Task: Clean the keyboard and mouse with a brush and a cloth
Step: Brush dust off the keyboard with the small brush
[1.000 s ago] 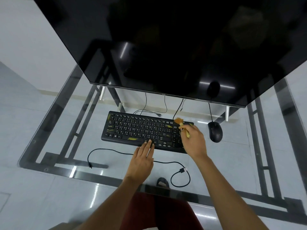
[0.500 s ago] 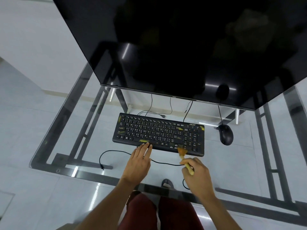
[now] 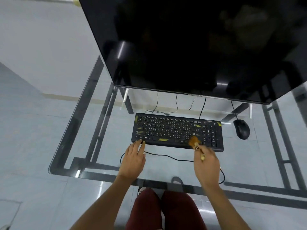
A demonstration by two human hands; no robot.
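Steadying keyboard (image 3: 176, 131) at its near-left corner with left hand (image 3: 133, 161), fingers straight, holding nothing. Sweeping near-right keys with brush (image 3: 196, 144), right hand (image 3: 206, 163) pinching its handle; bristles probably soft, light. Leaving mouse (image 3: 241, 129) right of keyboard.

materials and finishes

a clear, glossy glass table top (image 3: 106, 123) is carried on dark metal bars. the keyboard (image 3: 176, 130) and mouse (image 3: 241, 129) appear as matt black plastic. the brush (image 3: 196, 145) shows tan bristles. the monitor (image 3: 191, 44) is glossy black.
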